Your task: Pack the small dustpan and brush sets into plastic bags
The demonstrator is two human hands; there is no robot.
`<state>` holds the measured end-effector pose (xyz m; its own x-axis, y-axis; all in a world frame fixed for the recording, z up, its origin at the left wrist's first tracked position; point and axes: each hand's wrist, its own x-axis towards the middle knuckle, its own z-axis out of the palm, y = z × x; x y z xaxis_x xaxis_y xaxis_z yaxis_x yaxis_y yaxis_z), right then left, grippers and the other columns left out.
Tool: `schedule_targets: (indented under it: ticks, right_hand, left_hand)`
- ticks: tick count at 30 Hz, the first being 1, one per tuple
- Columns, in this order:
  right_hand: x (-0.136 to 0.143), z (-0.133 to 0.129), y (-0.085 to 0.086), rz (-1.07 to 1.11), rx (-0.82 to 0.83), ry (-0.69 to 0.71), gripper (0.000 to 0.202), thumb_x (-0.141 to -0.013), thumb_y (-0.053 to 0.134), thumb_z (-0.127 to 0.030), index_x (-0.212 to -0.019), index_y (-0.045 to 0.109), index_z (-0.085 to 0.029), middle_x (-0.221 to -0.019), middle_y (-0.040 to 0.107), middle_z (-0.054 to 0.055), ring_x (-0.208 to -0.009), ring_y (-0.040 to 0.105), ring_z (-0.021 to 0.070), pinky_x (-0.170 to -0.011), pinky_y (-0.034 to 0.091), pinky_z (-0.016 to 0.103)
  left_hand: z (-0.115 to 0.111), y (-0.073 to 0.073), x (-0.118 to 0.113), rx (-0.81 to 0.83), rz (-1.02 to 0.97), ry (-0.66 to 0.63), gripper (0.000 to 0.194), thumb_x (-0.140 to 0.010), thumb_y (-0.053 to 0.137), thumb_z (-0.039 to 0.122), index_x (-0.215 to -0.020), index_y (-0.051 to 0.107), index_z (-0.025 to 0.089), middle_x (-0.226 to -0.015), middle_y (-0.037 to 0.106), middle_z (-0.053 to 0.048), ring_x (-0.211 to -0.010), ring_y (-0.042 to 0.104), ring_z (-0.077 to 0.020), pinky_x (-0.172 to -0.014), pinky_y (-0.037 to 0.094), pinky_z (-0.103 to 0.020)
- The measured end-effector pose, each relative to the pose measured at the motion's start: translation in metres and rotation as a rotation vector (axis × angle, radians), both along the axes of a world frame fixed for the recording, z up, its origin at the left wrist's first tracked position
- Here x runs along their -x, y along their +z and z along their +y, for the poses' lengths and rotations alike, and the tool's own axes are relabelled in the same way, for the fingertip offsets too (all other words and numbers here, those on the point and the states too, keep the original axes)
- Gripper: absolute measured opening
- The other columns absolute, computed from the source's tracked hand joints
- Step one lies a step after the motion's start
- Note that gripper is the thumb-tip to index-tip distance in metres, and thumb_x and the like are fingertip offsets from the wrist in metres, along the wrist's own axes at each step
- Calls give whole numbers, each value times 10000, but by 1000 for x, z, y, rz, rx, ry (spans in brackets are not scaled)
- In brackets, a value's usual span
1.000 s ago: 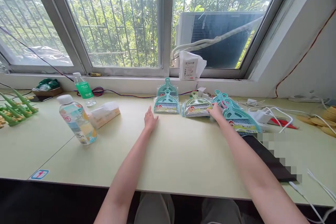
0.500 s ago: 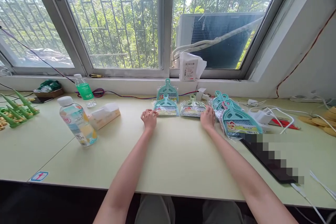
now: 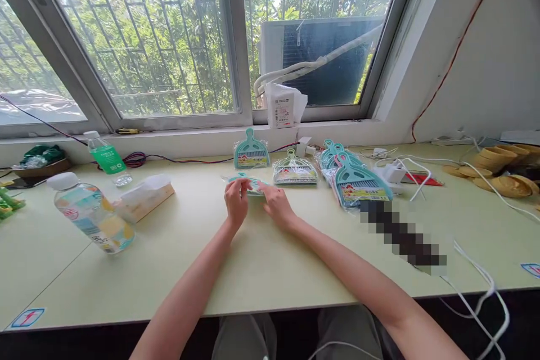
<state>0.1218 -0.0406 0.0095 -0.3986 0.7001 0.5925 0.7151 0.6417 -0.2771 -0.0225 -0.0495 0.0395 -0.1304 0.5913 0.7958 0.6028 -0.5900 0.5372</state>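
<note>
Both hands are at one wrapped teal dustpan set (image 3: pixel 255 186) near the middle of the table. My left hand (image 3: pixel 237 200) is closed on its left part, with fingers bent over the wrapper. My right hand (image 3: pixel 278 204) has its fingertips at the set's right edge; its grip is partly hidden. Behind stands another teal dustpan set (image 3: pixel 251 153) against the wall below the sill. To the right is a set with a pale green handle (image 3: pixel 294 170). Further right, several teal sets (image 3: pixel 363 187) lie in an overlapping pile.
On the left are a large bottle (image 3: pixel 95 215), a green-labelled bottle (image 3: pixel 108 160) and a tissue pack (image 3: pixel 145 198). White chargers and cables (image 3: pixel 390 175), a pixelated dark object and brown woven items (image 3: pixel 504 171) lie right. A paper pack (image 3: pixel 283 108) sits on the sill.
The view has turned right. The front teal set has come closer to me and tilted down flatter. My right hand has left the pale green set and moved left beside my left hand.
</note>
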Motion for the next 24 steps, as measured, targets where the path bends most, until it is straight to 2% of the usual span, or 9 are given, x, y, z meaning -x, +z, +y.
schedule_targets:
  ticks: [2, 4, 7, 9, 13, 17, 19, 21, 24]
  right_hand:
    - [-6, 0, 1, 68, -6, -43, 466, -837, 486, -39, -1253, 560, -234, -1016, 654, 88, -984, 579, 230, -815, 404, 348]
    - [-14, 0, 4, 124, -53, -48, 388, -849, 466, -30, -1115, 652, -242, -933, 641, 69, -924, 577, 212, -788, 405, 330]
    - [-21, -1, 12, 220, -161, -15, 317, -884, 467, -82, -1056, 676, -247, -881, 612, 56, -855, 559, 194, -770, 419, 318]
    - [-23, -5, 19, 311, -243, -10, 295, -911, 453, -122, -1066, 669, -249, -851, 598, 50, -823, 546, 185, -756, 426, 309]
    - [-37, -18, 26, 261, -377, 31, 331, -942, 395, -131, -1082, 659, -274, -875, 627, 45, -822, 548, 172, -787, 410, 321]
    - [-58, -24, 26, -8, -307, 29, 401, -954, 326, -120, -1165, 624, -286, -1030, 657, 59, -915, 566, 177, -881, 387, 356]
    - [-65, -21, 26, -128, -229, 40, 422, -955, 310, -124, -1229, 587, -287, -1096, 645, 74, -986, 561, 197, -922, 379, 382]
    - [-69, -17, 25, -210, -178, 95, 438, -951, 310, -120, -1279, 546, -289, -1136, 629, 83, -1039, 552, 210, -944, 379, 400]
    - [-71, -13, 23, -281, -172, 204, 449, -946, 313, -106, -1318, 498, -278, -1203, 597, 84, -1096, 534, 205, -971, 373, 398]
  left_hand:
    - [-6, 7, -8, -61, -122, 43, 158, -921, 417, 295, -901, 561, 233, -962, 666, -44, -1008, 593, -185, -1050, 306, -395]
    - [-6, 13, -7, 5, -442, 171, 217, -933, 378, 372, -1051, 515, 252, -1227, 555, -73, -1239, 453, -192, -1083, 271, -396]
    - [4, 20, 8, 443, -1028, 325, 279, -942, 283, 416, -1143, 420, 279, -1338, 426, -83, -1331, 347, -193, -1028, 350, -397]
    - [13, 22, 20, 677, -1161, 267, 257, -930, 292, 378, -1076, 456, 242, -1229, 500, -115, -1222, 477, -231, -909, 448, -405]
    - [21, 23, 25, 928, -1132, -128, 312, -913, 342, 426, -920, 544, 188, -903, 624, -103, -823, 640, -212, -639, 509, -324]
    - [20, 19, 13, 917, -1088, -543, 586, -905, 224, 616, -961, 594, 164, -943, 665, -129, -867, 643, -237, -702, 525, -351]
    - [20, 15, 9, 862, -1034, -645, 701, -863, 208, 698, -983, 613, 139, -951, 675, -152, -939, 638, -273, -773, 524, -380]
    - [22, 10, 9, 855, -947, -719, 676, -841, 304, 697, -991, 627, 122, -919, 685, -153, -954, 639, -294, -799, 520, -398]
    - [26, 2, 11, 959, -899, -657, 323, -825, 526, 388, -917, 643, 102, -793, 693, -115, -806, 665, -256, -736, 533, -358]
